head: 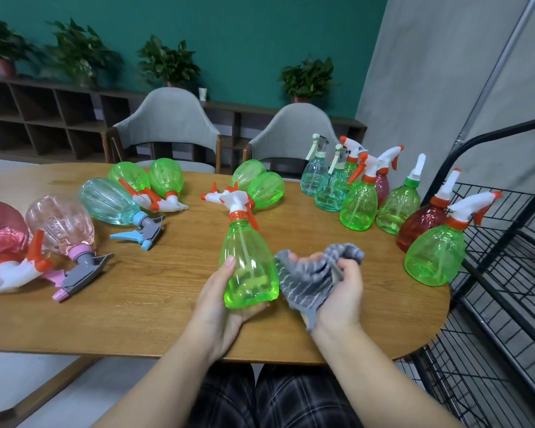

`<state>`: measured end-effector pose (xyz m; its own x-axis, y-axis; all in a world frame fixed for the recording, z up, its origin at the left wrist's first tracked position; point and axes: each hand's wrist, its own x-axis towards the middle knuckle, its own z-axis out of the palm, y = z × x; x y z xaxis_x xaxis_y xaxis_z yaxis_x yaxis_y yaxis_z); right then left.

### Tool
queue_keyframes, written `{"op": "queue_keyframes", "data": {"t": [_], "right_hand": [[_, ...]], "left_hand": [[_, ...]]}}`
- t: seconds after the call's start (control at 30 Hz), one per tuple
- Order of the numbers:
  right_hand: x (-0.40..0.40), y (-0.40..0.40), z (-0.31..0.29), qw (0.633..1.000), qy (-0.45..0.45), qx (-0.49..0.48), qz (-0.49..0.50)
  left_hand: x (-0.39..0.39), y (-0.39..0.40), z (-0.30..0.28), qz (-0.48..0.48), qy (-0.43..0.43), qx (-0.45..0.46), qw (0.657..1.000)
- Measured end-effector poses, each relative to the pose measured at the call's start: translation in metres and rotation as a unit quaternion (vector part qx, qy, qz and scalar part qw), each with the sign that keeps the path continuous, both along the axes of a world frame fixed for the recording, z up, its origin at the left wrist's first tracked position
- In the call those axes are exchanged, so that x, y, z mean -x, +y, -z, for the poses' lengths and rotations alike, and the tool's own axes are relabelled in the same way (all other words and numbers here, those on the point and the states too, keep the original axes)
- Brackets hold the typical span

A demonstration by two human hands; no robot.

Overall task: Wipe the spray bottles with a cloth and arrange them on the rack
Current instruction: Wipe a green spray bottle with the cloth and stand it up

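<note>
My left hand (218, 304) grips the base of a green spray bottle (247, 261) with an orange collar and white trigger head, held upright above the wooden table (167, 304). Just to its right, my right hand (342, 291) holds a crumpled grey striped cloth (309, 273), whose edge touches the bottle's side. Several bottles lie on their sides at the left and centre of the table, among them a pink one (61, 223) and a pale teal one (108, 200). Several more stand upright at the right, the nearest a green one (434, 257). The black wire rack (507, 273) stands beside the table's right end.
Two grey chairs (167, 125) stand behind the table. A low wooden shelf unit (44, 118) with potted plants runs along the teal back wall. A grey curtain and metal pole hang behind the rack.
</note>
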<state>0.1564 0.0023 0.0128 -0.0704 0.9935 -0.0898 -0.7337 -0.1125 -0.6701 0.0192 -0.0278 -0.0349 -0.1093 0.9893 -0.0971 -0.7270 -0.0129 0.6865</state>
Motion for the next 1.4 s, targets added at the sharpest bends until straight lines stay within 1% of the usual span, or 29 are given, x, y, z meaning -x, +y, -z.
{"op": "queue_keyframes", "data": {"t": [0.03, 0.1, 0.17, 0.23, 0.27, 0.33, 0.37, 0.43, 0.5, 0.53, 0.57, 0.73, 0.8, 0.9, 0.93, 0.97, 1.0, 1.03, 1.07, 1.1, 1.13, 1.17, 1.2, 1.27, 1.33, 1.4], "right_hand": [[-0.004, 0.003, -0.002, 0.999, 0.041, 0.031, 0.009], [-0.004, 0.006, -0.003, 0.998, 0.044, 0.046, 0.006], [0.000, 0.006, -0.006, 0.999, -0.014, 0.038, -0.008], [0.007, 0.008, -0.009, 0.994, -0.110, 0.004, 0.006], [0.012, 0.009, -0.011, 0.985, -0.169, -0.028, 0.026], [0.020, 0.011, -0.012, 0.948, -0.291, -0.122, 0.033], [0.024, 0.009, -0.013, 0.924, -0.337, -0.182, 0.009], [0.028, 0.010, -0.005, 0.852, -0.428, -0.298, -0.039], [0.028, 0.011, 0.002, 0.786, -0.488, -0.379, -0.028], [0.026, 0.011, 0.007, 0.762, -0.498, -0.413, -0.016], [0.025, 0.011, 0.012, 0.749, -0.499, -0.436, -0.014], [0.020, 0.006, 0.026, 0.743, -0.452, -0.493, 0.005], [0.018, 0.003, 0.028, 0.739, -0.433, -0.517, 0.005], [0.014, -0.001, 0.032, 0.733, -0.420, -0.535, 0.001], [0.013, -0.002, 0.034, 0.743, -0.406, -0.532, -0.002], [0.010, -0.003, 0.037, 0.772, -0.373, -0.515, -0.008], [0.008, -0.007, 0.034, 0.821, -0.323, -0.470, -0.014], [0.007, -0.010, 0.027, 0.885, -0.259, -0.386, -0.012], [0.005, -0.011, 0.019, 0.941, -0.194, -0.276, 0.001], [0.005, -0.009, 0.013, 0.978, -0.142, -0.153, 0.018], [0.004, -0.004, 0.009, 0.993, -0.101, -0.049, 0.042], [0.001, 0.002, 0.003, 0.996, -0.067, 0.013, 0.059], [-0.001, 0.007, -0.004, 0.996, -0.047, 0.049, 0.063], [0.000, 0.012, -0.013, 0.995, -0.053, 0.067, 0.047], [0.006, 0.015, -0.020, 0.996, -0.075, 0.046, 0.029], [0.016, 0.017, -0.024, 0.993, -0.114, 0.010, 0.035]], "left_hand": [[0.000, 0.000, 0.001, 0.001, 0.006, 0.001, 1.000], [-0.001, 0.000, -0.001, 0.006, 0.017, 0.003, 1.000], [-0.002, 0.000, -0.002, 0.009, 0.027, 0.003, 1.000], [-0.002, -0.001, -0.003, 0.018, 0.037, -0.006, 0.999], [-0.003, -0.001, -0.002, 0.026, 0.044, -0.011, 0.999], [-0.003, -0.002, -0.001, 0.031, 0.056, -0.023, 0.998], [-0.003, -0.001, 0.000, 0.030, 0.058, -0.028, 0.998], [-0.003, -0.001, 0.000, 0.025, 0.045, -0.030, 0.998], [-0.003, 0.000, 0.000, 0.026, 0.031, -0.024, 0.999], [-0.003, 0.000, 0.000, 0.029, 0.027, -0.021, 0.999], [-0.003, 0.000, 0.000, 0.030, 0.026, -0.017, 0.999], [-0.002, -0.003, -0.004, 0.032, 0.009, -0.016, 0.999], [-0.001, -0.004, -0.004, 0.038, 0.014, -0.022, 0.999], [-0.001, -0.002, -0.001, 0.022, 0.029, -0.006, 0.999], [-0.002, -0.001, -0.001, 0.013, 0.035, 0.001, 0.999], [-0.002, 0.000, 0.000, -0.002, 0.046, 0.007, 0.999], [-0.002, 0.001, 0.000, -0.011, 0.050, 0.011, 0.999], [-0.002, 0.003, 0.001, -0.018, 0.044, 0.013, 0.999], [-0.001, 0.003, 0.002, -0.017, 0.034, 0.011, 0.999], [0.000, 0.004, 0.003, -0.011, 0.026, 0.006, 1.000], [0.000, 0.003, 0.002, -0.004, 0.022, 0.003, 1.000], [0.000, 0.002, 0.003, -0.001, 0.020, -0.002, 1.000], [0.000, 0.002, 0.003, 0.001, 0.022, -0.004, 1.000], [-0.001, 0.000, 0.002, 0.009, 0.032, -0.004, 0.999], [-0.002, 0.000, 0.001, 0.020, 0.036, -0.007, 0.999], [-0.003, 0.000, -0.001, 0.030, 0.032, -0.011, 0.999]]}}
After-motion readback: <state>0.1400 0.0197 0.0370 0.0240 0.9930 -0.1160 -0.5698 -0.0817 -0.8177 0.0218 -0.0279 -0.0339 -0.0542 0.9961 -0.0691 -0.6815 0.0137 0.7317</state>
